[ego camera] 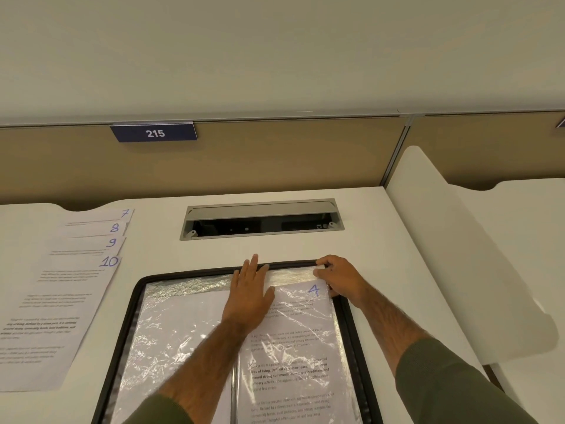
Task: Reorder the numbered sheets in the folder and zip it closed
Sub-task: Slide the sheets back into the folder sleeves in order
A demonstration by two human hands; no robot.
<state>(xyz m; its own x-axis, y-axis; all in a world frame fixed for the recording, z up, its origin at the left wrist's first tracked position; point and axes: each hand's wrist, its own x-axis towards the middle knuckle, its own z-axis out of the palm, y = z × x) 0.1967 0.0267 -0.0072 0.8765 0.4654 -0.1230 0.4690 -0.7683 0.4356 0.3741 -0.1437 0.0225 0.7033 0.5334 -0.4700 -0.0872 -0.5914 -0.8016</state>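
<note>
Folder [125, 328], open flat on the desk [397, 255] at its near edge, directly under the person. A dark zip [293, 264] runs round the rim. Each leaf is a clear, crinkled sleeve. The right sleeve [308, 319] holds sheet 4 [293, 341], printed side up. The left one shows only blank white paper.

Left hand [249, 295]: flat, fingers straight and together, pressing the sleeve down near the spine at the top. It grasps nothing.

Right hand [339, 278]: fingers curled, pinching the sleeve's top right corner between thumb and fingertips. Whether paper is caught in the pinch as well cannot be told.

Handling, as a judgement: the film is thin, limp and slick, and likely clings to paper and wrinkles when pushed. The sheets are light and crease easily, so each is best taken by a top corner and slid straight along the sleeve's open edge while a flat palm steadies the leaf. The folder's rim looks stiffer — the zip is probably best run with the other hand holding the case shut.

Loose sheets [61, 295]: fanned on the desk to the left, well apart from the folder, with hand-written blue numerals 7, 8, 9 and 10 at their top right corners. Sheet 4 bears a blue "4" in the same place. Its bold line reads partly "way of living" — the rest is too blurred to read.

Beyond: a cable hatch [260, 218] set in the desk, and a blue plate [155, 133] reading "215" on the divider.
</note>
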